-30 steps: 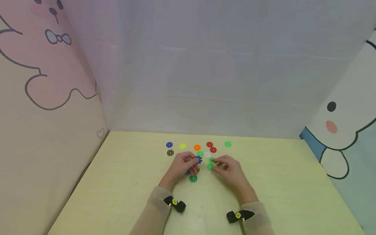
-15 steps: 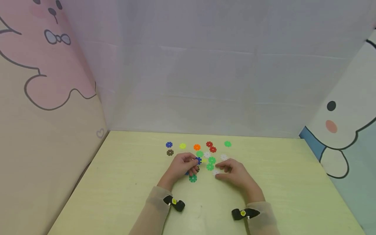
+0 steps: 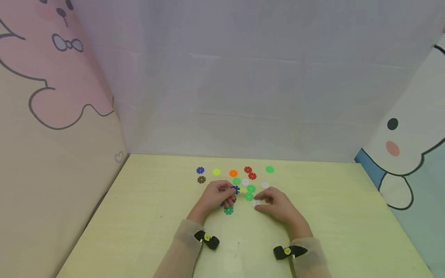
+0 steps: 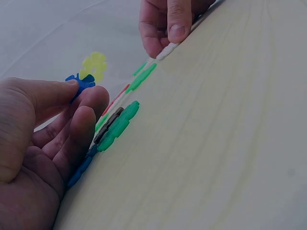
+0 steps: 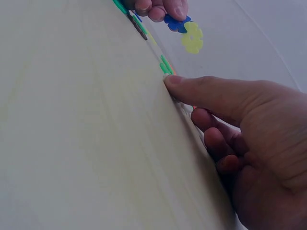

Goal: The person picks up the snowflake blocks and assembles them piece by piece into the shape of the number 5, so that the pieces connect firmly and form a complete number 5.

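Observation:
My left hand [image 3: 216, 195] pinches a blue snowflake disc [image 4: 84, 82] between thumb and fingers, above the table. Joined to its edge and tilted is a yellow snowflake disc [image 5: 193, 38]. My right hand [image 3: 276, 202] is low at the table, thumb and fingertips on the edges of a white snowflake disc [image 3: 256, 202]; much of that disc is hidden in the right wrist view. Just left of it lie two green discs [image 3: 248, 196]. Under the left hand are a dark green disc [image 3: 228, 210], a brown disc [image 4: 109, 125] and another blue disc [image 4: 81, 170], partly covered.
Farther back on the pale table [image 3: 156, 231] lie several loose discs, including an orange disc [image 3: 233, 173], two red discs [image 3: 248, 170], a yellow disc [image 3: 216, 172] and a brown disc [image 3: 201, 180]. A white disc [image 3: 265, 185] lies behind the right hand. A pale curtain [image 3: 222, 96] hangs behind.
My right hand has moved away from the left hand, right and toward me, to the white disc, then stays there. The yellow disc now shows beside the held blue one. The left hand barely moves.

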The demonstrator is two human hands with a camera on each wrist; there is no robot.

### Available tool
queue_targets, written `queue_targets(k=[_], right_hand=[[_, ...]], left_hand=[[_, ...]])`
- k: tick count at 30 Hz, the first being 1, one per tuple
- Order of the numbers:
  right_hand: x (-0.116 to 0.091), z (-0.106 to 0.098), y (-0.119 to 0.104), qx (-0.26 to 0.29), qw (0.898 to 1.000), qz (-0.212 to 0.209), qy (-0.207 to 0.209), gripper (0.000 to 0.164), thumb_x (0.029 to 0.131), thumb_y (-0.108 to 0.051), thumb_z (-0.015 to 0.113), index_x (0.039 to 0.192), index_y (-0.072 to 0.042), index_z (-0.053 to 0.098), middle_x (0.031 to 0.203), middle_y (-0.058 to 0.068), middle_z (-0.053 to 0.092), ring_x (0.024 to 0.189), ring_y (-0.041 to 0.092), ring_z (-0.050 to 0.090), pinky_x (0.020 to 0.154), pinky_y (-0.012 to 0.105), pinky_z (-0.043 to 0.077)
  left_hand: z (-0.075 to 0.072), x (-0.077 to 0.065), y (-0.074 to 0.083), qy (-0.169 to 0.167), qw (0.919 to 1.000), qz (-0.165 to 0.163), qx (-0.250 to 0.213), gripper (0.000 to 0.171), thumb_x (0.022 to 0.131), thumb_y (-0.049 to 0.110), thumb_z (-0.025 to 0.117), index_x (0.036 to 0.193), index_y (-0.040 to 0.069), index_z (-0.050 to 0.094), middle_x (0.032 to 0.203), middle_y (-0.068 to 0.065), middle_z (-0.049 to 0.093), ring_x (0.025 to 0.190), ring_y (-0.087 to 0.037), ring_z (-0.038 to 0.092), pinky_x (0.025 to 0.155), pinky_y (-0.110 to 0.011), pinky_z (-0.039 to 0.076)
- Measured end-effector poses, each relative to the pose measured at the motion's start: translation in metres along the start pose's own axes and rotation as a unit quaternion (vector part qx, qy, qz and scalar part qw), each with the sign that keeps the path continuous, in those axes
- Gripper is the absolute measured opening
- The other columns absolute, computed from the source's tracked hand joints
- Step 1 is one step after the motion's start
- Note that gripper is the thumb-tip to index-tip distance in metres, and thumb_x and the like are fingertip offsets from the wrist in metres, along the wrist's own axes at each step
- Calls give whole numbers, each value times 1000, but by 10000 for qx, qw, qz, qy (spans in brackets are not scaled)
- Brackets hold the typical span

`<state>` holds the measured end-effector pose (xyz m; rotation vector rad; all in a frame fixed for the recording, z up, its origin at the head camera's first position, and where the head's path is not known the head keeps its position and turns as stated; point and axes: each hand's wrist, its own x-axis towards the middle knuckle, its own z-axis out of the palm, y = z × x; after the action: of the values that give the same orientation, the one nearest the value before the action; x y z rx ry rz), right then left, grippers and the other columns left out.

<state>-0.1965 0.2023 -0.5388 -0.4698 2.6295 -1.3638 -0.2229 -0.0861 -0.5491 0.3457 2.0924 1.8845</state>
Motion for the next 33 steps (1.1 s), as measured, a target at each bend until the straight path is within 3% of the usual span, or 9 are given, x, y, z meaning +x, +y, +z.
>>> queue_targets(k=[8,16,22,28,33], right_hand=[[3,3,-2,457,9984,309,115,22,92,-18,90,108,-13,76,97,0,72,89,19,64,80,29,53],[6,8,-3,1094,9896,414,832,27,96,-12,86,120,-6,78,100,6,79,88,18,72,80,25,58],[10,15,-11,1462,9798,609,1219,23,96,-10,85,119,-6,82,104,9,81,92,16,75,83,22,60],[13,22,-14,1533,9753,792,1376,23,96,-13,86,119,-9,83,107,7,81,94,19,74,82,22,60],[14,24,-16,1513,9759,666,1422,22,97,-14,85,119,-8,82,106,7,80,93,19,72,78,23,59]], left_hand=[[-1,-1,-2,-41,10000,-6,16,13,107,16,72,110,4,76,86,-11,78,68,-20,75,62,-31,62],[0,-1,0,-78,9999,58,27,14,108,16,71,108,3,76,85,-10,77,66,-18,73,60,-29,60],[1,0,1,-56,9999,83,68,15,110,16,69,105,4,75,83,-9,76,64,-17,70,58,-28,59],[2,0,3,41,9999,127,29,17,110,17,68,103,3,73,82,-9,75,61,-17,68,56,-27,56],[1,0,2,97,9999,126,61,16,110,17,68,103,4,73,82,-9,75,61,-17,68,56,-27,56]])
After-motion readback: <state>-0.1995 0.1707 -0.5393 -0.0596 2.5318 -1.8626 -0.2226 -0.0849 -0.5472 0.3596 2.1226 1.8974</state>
